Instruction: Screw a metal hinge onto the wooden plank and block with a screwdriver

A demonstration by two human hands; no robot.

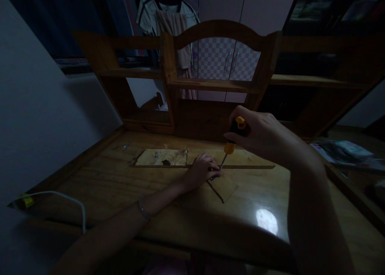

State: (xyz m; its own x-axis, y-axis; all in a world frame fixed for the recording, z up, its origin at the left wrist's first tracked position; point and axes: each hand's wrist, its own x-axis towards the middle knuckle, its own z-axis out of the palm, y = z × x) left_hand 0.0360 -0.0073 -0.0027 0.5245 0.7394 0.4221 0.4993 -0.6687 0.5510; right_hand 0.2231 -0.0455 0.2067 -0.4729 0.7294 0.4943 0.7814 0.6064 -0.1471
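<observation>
My right hand [251, 130] is wrapped round the black and yellow handle of a screwdriver [229, 147], whose shaft slants down to the left. Its tip meets a small dark metal piece [214, 176], pinched by the fingers of my left hand [204, 170]. Under that piece a small wooden board [227, 187] with a dark edge lies at an angle on the desk. Behind my left hand stretches a long wooden board [162, 157], its left part rough and stained. Whether a screw sits under the tip is too small to tell.
The wooden desk [168, 197] carries a shelf unit [210, 84] at its back. Small metal items [126, 146] lie at the left rear. A white cable [67, 196] curves at the left front; plastic-wrapped things [345, 151] are at the right.
</observation>
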